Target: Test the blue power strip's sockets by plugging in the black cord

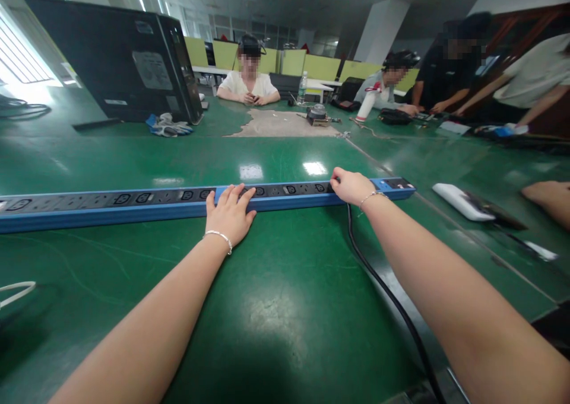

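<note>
A long blue power strip [187, 208] with a row of black sockets lies across the green table. My left hand [229, 214] rests on its middle, fingers spread over the top face. Near the strip's right end, my right hand [351, 185] pinches the end of a black cable [378, 279] at a socket. The fingers mostly hide the plug, so how far it sits in the socket cannot be seen. From there the cable runs down toward the lower right.
A black computer case [120, 60] stands at the back left beside gloves [169, 125]. A white device [461, 201] lies right of the strip. A person [248, 83] sits opposite; others are at the right. A bare arm [550, 202] reaches in at the right edge.
</note>
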Action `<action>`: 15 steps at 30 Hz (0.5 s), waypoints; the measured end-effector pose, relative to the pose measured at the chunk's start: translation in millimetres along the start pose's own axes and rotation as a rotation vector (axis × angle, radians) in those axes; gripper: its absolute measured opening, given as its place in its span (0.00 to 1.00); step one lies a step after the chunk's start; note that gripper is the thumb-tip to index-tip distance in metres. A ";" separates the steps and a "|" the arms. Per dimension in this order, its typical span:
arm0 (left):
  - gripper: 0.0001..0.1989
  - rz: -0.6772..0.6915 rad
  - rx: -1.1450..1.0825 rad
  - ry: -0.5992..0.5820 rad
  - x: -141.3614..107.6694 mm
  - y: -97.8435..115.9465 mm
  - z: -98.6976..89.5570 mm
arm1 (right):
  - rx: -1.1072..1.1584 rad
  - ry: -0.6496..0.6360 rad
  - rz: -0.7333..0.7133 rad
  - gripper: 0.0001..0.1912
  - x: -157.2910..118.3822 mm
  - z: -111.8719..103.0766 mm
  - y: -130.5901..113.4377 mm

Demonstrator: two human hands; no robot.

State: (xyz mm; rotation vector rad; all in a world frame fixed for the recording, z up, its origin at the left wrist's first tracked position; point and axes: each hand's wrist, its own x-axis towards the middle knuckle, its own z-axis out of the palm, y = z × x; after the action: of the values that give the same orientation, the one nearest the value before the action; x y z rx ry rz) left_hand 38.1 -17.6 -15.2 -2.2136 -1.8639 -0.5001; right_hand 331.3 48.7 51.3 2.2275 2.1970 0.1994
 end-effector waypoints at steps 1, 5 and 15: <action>0.25 0.000 0.001 0.005 -0.4 0.6 0.1 | -0.001 -0.004 -0.003 0.16 1.0 -0.4 -0.4; 0.26 0.022 0.008 0.032 -2.7 2.3 1.6 | 0.005 -0.005 0.003 0.17 0.2 -0.6 -2.7; 0.26 0.077 0.019 -0.022 -1.9 8.4 2.6 | 0.170 0.052 0.087 0.17 -10.7 5.8 -6.4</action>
State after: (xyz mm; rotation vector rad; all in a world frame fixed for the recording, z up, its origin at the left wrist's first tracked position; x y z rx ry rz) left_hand 46.4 -19.9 -17.8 -2.2770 -1.7786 -0.4442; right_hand 325.4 38.6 44.0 2.4350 2.2226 0.0737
